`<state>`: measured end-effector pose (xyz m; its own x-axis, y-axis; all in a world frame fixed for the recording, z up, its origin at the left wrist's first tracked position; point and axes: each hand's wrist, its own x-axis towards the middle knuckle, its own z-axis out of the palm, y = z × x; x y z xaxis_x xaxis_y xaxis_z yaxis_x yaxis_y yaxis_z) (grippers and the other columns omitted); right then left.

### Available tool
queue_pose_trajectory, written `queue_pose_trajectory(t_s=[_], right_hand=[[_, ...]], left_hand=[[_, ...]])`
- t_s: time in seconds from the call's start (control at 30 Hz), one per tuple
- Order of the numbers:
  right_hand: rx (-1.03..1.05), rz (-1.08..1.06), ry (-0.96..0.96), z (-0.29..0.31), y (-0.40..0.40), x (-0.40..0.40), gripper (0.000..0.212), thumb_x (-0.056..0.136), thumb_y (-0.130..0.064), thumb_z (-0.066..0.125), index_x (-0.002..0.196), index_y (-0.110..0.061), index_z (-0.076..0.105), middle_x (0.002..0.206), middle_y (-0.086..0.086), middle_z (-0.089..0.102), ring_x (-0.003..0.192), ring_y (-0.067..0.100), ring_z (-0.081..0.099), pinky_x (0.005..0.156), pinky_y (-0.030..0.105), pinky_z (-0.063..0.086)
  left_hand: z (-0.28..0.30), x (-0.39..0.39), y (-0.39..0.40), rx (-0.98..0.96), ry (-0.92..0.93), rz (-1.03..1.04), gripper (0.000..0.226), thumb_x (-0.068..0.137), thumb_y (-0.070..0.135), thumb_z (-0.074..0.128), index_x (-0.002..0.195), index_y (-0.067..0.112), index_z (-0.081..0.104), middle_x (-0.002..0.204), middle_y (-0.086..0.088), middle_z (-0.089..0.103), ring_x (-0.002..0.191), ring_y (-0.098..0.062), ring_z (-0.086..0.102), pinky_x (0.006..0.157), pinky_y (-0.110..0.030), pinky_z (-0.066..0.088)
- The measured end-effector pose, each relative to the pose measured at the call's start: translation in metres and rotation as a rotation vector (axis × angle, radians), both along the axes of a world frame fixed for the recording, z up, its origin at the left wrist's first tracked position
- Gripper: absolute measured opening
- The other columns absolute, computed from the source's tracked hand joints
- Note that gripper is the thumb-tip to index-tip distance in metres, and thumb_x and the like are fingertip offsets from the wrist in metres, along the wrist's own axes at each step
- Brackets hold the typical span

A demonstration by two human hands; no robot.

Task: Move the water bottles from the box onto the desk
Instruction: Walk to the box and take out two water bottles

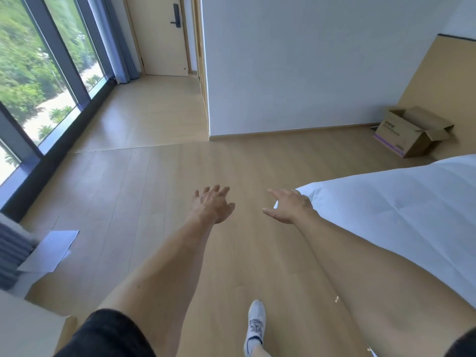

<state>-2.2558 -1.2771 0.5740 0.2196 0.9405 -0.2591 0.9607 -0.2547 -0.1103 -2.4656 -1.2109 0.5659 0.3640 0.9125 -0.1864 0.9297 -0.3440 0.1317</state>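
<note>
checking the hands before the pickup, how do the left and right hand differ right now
The left hand shows its back with fingers spread over bare floor; the right hand is turned thumb-inward, beside the white bed corner. Both are open, empty and stretched forward, far from the cardboard box.

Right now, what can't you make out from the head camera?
- Inside of the cardboard box: hidden by its near wall and flaps, so no bottles visible.
- Box print: too small to read.
- Desk: none identifiable in frame.
- Bed: cut off at the right edge.
- Left hand, right hand: both empty.
</note>
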Motion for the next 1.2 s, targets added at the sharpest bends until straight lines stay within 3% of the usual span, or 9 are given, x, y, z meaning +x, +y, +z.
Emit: queue_pose_trajectory(t_s=[0.3, 0.57, 1.2], right_hand=[[0.017, 0.011, 0.014, -0.008, 0.167, 0.056, 0.077, 0.090, -0.070, 0.046, 0.156, -0.044, 0.016, 0.167, -0.001, 0.014, 0.153, 0.025, 0.011, 0.121, 0.049, 0.015], [-0.014, -0.028, 0.046, -0.004, 0.275, 0.123, 0.078, 0.090, -0.070, 0.046, 0.157, -0.044, 0.015, 0.167, -0.002, 0.013, 0.153, 0.023, 0.009, 0.122, 0.048, 0.011], [-0.060, -0.285, 0.037, -0.031, 0.472, 0.262, 0.079, 0.089, -0.069, 0.049, 0.156, -0.041, 0.018, 0.165, 0.001, 0.019, 0.152, 0.024, 0.017, 0.121, 0.047, 0.017]], left_hand=[[0.012, 0.067, 0.154, -0.007, 0.015, 0.004, 0.065, 0.100, 0.058, 0.040, 0.158, 0.034, 0.024, 0.165, 0.004, 0.023, 0.150, -0.025, 0.022, 0.123, -0.051, 0.013], [0.000, 0.149, 0.269, -0.029, -0.009, -0.054, 0.068, 0.098, 0.060, 0.040, 0.158, 0.035, 0.021, 0.168, 0.004, 0.016, 0.154, -0.021, 0.013, 0.123, -0.050, 0.009], [-0.023, 0.300, 0.517, -0.046, 0.063, -0.333, 0.066, 0.101, 0.054, 0.036, 0.160, 0.031, 0.018, 0.167, 0.005, 0.018, 0.154, -0.020, 0.015, 0.124, -0.049, 0.012]])
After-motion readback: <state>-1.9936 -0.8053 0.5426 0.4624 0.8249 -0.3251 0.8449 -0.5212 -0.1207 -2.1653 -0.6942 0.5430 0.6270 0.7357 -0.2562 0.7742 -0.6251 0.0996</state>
